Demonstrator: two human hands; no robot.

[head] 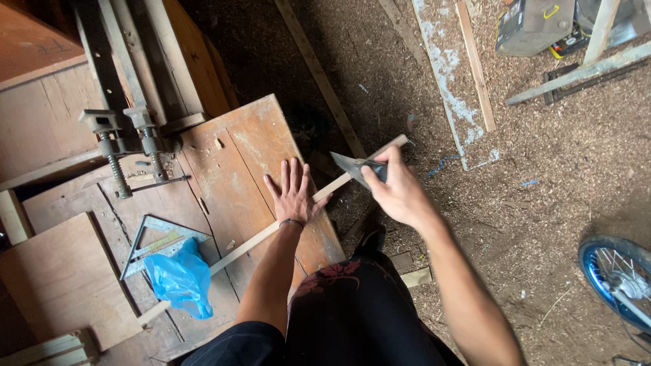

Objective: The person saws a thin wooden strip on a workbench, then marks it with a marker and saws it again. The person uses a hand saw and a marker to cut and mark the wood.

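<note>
The left hand (293, 193) lies flat, fingers (291, 173) spread and open, pressing a long thin wooden strip (254, 242) down onto the worn wooden desk (251, 146). The strip passes right under the palm – its long axis runs on a diagonal, from the low end beyond the wrist side, past a blue plastic bag (180, 278), up and away past the fingertip side, where it juts out over the desk's edge above the sawdust-strewn floor (542, 196).

The right hand (400, 190) is out on that overhanging stretch, fingers closed around a small dark flat tool (356, 166) – its exact kind is hard to tell – held against the strip just short of the free end. So the strip's free end lies just beyond the right fingers, while the pinned middle is under the left ones; the two hands sit near each other along the same line, the right being nearer the tip.

To the wrist side of the left fingers, beside the bag, lies a metal triangular square (159, 240). Farther off beyond the left fingertips stand two screw clamps (129, 139) on the desk
</note>
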